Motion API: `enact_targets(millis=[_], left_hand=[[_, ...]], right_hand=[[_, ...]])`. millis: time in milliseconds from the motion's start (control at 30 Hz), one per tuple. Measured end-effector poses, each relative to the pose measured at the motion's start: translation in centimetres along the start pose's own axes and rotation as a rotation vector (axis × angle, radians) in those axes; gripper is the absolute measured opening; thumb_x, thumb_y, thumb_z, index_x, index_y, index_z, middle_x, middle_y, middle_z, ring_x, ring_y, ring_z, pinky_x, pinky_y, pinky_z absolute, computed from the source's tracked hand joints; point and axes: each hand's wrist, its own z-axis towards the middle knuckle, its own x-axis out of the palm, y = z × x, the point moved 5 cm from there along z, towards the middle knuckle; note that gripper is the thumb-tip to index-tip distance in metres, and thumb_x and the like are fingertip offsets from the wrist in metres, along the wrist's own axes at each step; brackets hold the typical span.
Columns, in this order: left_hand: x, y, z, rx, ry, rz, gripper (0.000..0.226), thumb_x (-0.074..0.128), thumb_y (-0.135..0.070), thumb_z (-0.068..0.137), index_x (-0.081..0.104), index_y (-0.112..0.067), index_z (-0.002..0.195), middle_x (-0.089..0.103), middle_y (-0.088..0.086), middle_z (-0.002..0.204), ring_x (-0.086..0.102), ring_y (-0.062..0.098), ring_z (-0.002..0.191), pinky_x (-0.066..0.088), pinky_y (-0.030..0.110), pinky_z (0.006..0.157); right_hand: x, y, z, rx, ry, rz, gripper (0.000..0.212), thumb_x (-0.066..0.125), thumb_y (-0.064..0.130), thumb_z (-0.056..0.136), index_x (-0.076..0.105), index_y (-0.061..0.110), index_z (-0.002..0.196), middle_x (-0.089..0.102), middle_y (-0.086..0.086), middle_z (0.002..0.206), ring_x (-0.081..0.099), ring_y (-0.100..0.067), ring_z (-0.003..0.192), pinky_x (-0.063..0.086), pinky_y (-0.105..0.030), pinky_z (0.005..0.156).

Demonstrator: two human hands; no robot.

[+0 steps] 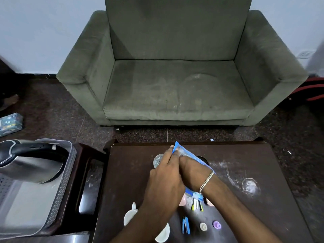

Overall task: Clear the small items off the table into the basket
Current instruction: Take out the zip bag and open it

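Observation:
Both my hands meet above the middle of the dark wooden table (245,155), holding a clear zip pouch (192,154) with a blue edge. My left hand (164,174) pinches its upper end. My right hand (192,168), with a chain bracelet at the wrist, grips it from the right; its fingertips are hidden. The pouch's lower end hangs under my wrists. On the table near me lie a blue clip (185,225), a beige cap (203,226), a purple cap (216,225) and a few pens (196,205). The grey perforated basket (67,183) stands to the left.
A steel kettle (29,165) with a black handle lies in the basket. Two white cups (129,217) sit by my left forearm, and a glass (157,161) stands behind my left hand. A green sofa (175,88) faces the table.

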Motion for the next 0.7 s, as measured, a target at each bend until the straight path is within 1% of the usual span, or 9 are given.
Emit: enact_targets(millis=[67,133,200,300,367,467,567,633,700], left_hand=[[-0.1,-0.2,0.1,0.056,-0.020,0.012,0.071,0.044,-0.005,0.090,0.036,-0.026,0.157,0.028,-0.013,0.165,0.055,0.019,0.133,0.048,0.039,0.104],[0.1,0.1,0.4,0.080,-0.010,0.018,0.069,0.043,-0.008,0.086,0.043,-0.022,0.153,0.033,-0.008,0.164,0.059,0.023,0.130,0.052,0.041,0.103],[0.2,0.1,0.7,0.087,-0.004,0.072,0.066,0.048,-0.006,0.086,0.046,-0.019,0.150,0.034,-0.005,0.164,0.063,0.027,0.124,0.055,0.043,0.097],[-0.1,0.3,0.8,0.060,-0.008,0.122,0.066,0.052,-0.009,0.088,0.041,-0.023,0.151,0.030,-0.008,0.165,0.063,0.026,0.121,0.053,0.041,0.096],[-0.8,0.4,1.0,0.054,-0.024,0.136,0.064,0.053,-0.010,0.089,0.040,-0.026,0.150,0.033,-0.009,0.160,0.064,0.025,0.118,0.051,0.041,0.092],[-1.9,1.3,1.2,0.019,-0.047,0.121,0.050,0.053,-0.011,0.091,0.049,-0.027,0.138,0.044,-0.010,0.144,0.065,0.024,0.110,0.050,0.040,0.083],[-2.0,2.7,0.8,-0.003,-0.049,0.116,0.042,0.054,-0.009,0.088,0.055,-0.027,0.125,0.048,-0.012,0.132,0.067,0.023,0.101,0.053,0.040,0.077],[-1.8,3.5,0.4,-0.018,-0.052,0.115,0.041,0.056,-0.009,0.086,0.056,-0.028,0.122,0.050,-0.013,0.127,0.067,0.020,0.098,0.055,0.041,0.077],[-1.8,4.0,0.1,-0.030,-0.056,0.097,0.041,0.055,-0.012,0.088,0.056,-0.029,0.125,0.050,-0.015,0.128,0.066,0.016,0.101,0.055,0.040,0.081]], right_hand=[[-1.0,0.6,-0.7,-0.030,0.020,0.047,0.010,0.056,0.001,0.088,0.063,0.008,0.088,0.065,-0.020,0.092,0.047,-0.017,0.079,0.039,-0.022,0.071],[-3.0,1.7,-1.1,-0.084,-0.038,0.133,0.037,0.057,-0.004,0.080,0.042,0.025,0.064,0.064,-0.010,0.078,0.043,-0.005,0.068,0.032,-0.012,0.064],[-3.4,2.1,-1.3,-0.097,-0.029,0.081,0.045,0.056,-0.006,0.078,0.033,0.028,0.060,0.063,-0.011,0.077,0.041,-0.007,0.065,0.033,-0.011,0.063],[-3.0,1.7,-1.5,-0.143,-0.098,0.002,0.006,0.050,0.016,0.077,0.051,0.015,0.072,0.069,-0.012,0.088,0.061,-0.029,0.081,0.046,-0.029,0.071],[-4.1,1.4,-2.8,-0.122,-0.260,0.069,0.019,0.053,0.026,0.083,0.063,0.010,0.081,0.071,-0.009,0.082,0.066,-0.031,0.078,0.051,-0.034,0.066],[-7.0,1.0,-5.2,-0.029,-0.522,0.591,0.016,0.076,0.025,0.089,0.076,0.010,0.084,0.078,-0.003,0.078,0.070,-0.018,0.063,0.058,-0.036,0.062],[-9.9,-0.4,-6.7,-0.019,-0.714,1.027,0.009,0.074,0.019,0.085,0.078,0.016,0.093,0.079,-0.002,0.093,0.072,-0.016,0.077,0.060,-0.031,0.067],[-10.3,-3.1,-6.7,0.049,-0.776,1.175,0.011,0.075,0.025,0.083,0.078,0.016,0.088,0.074,-0.007,0.085,0.062,-0.017,0.062,0.050,-0.027,0.048],[-9.8,-6.3,-6.4,0.156,-0.814,1.210,0.018,0.077,0.030,0.081,0.076,0.013,0.082,0.062,-0.012,0.078,0.045,-0.015,0.052,0.033,-0.022,0.040]])
